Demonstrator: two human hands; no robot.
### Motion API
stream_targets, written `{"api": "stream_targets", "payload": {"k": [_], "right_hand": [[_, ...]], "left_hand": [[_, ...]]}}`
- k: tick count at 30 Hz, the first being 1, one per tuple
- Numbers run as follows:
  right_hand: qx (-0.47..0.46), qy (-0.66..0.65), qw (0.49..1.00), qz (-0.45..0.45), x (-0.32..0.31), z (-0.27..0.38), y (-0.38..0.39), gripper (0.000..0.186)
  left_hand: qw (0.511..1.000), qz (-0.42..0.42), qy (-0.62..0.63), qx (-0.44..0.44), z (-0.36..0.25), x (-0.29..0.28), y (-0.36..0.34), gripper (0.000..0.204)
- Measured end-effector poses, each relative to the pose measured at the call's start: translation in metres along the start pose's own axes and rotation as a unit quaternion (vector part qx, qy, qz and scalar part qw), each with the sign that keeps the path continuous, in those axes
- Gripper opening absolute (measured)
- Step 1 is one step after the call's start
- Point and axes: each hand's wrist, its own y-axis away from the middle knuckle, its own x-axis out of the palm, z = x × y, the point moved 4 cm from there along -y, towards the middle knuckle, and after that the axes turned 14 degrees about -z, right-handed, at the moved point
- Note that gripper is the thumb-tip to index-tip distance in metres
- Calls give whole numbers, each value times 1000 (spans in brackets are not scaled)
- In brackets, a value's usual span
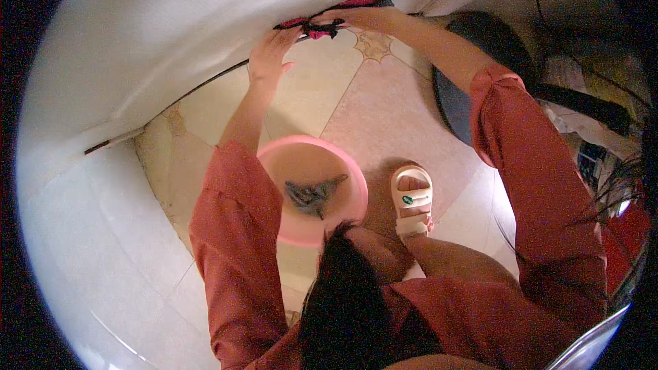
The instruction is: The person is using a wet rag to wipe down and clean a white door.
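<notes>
A long black and dark pink item (364,3), perhaps a sandal or a piece of cloth, lies against the foot of the pale wall-like panel. A small knotted black and pink part (323,30) sticks out from it. My right hand (349,19) reaches across from the right, its fingers closed over the item's middle and partly hidden. At the item's left end is my left hand (273,51), fingers stretched toward it and thumb held apart. Below my left hand, a round pink basin (363,199) stands on the floor with a dark grey cloth (314,196) in its cloudy water.
A pale panel (171,34) rises along the far side, with a dark gap at its foot. To the right stand a dark round object (456,109) and a black bar (582,103), with cables nearby. My foot in a cream sandal (413,199) rests on the tiled floor (391,116).
</notes>
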Motion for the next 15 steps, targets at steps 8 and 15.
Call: {"api": "stream_targets", "payload": {"k": [8, 15], "right_hand": [[-166, 288, 901, -279, 40, -13, 6, 50], [-130, 400, 765, -489, 62, -72, 87, 64]], "left_hand": [[998, 66, 2, -22, -46, -2, 1, 93], [999, -24, 3, -47, -113, -50, -54, 101]]}}
